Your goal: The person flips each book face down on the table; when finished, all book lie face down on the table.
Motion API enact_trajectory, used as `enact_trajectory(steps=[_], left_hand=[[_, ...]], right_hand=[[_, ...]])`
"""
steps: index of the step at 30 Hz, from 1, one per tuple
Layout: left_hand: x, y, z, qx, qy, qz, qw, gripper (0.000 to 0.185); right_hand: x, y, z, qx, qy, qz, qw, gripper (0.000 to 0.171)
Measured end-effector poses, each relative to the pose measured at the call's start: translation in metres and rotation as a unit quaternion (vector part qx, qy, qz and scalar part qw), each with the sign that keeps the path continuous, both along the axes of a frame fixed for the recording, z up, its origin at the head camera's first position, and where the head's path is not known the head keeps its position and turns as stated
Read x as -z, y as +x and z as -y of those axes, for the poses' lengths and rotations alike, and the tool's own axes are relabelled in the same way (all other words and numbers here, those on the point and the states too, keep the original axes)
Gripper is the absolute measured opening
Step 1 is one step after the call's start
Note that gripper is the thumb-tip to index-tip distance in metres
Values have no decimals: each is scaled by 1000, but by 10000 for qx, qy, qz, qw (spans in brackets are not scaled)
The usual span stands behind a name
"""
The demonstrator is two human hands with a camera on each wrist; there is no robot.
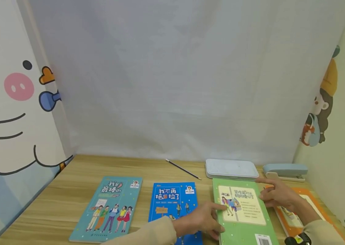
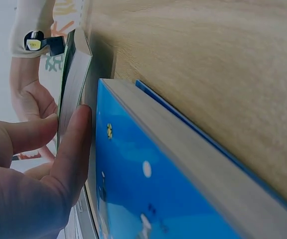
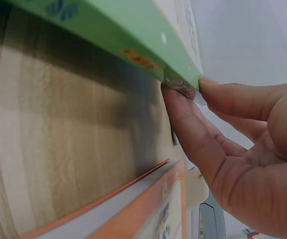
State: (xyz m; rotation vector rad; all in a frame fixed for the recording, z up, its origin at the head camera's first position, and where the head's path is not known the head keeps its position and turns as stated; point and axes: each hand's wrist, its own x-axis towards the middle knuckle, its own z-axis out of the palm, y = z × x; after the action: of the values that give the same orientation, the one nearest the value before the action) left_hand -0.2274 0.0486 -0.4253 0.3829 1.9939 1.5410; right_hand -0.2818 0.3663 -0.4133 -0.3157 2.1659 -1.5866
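Hands on both long edges of green book (image 1: 242,212), which lies btwn blue book (image 1: 172,206) and orange book (image 1: 301,212) on wooden desk (image 1: 68,200), long axis running near-to-far. Left hand (image 1: 201,219) at its left edge: index finger extended onto cover, thumb under the page block per left wrist view (image 2: 73,94), so edge looks lifted off desk. Right hand (image 1: 278,195) at far-right edge, fingertips (image 3: 183,107) pinching the corner from above and below; that side raised too. Both hands equally near.

Farther back: teal book (image 1: 108,207) at left, pencil (image 1: 183,169), pale case (image 1: 231,168), stapler (image 1: 285,171).

Book's near end cut off by frame; orange book part hidden by right forearm.
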Motion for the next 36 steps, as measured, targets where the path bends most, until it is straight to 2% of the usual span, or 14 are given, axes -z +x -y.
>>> enact_trajectory(steps=[11, 18, 29, 36], left_hand=[[0, -3, -6, -25, -679, -214, 9975, 61], [2, -7, -8, 70, -764, -188, 9969, 61], [-1, -8, -15, -63, -1078, -506, 9929, 63], [-1, -10, -15, -3, -1253, -654, 9900, 62]], right_hand=[[7, -3, 9, 324, 235, 2, 9992, 75], [10, -4, 11, 503, 546, 30, 9972, 74], [4, -4, 14, 775, 1147, -26, 9904, 69], [4, -3, 14, 758, 1144, -63, 9905, 68]])
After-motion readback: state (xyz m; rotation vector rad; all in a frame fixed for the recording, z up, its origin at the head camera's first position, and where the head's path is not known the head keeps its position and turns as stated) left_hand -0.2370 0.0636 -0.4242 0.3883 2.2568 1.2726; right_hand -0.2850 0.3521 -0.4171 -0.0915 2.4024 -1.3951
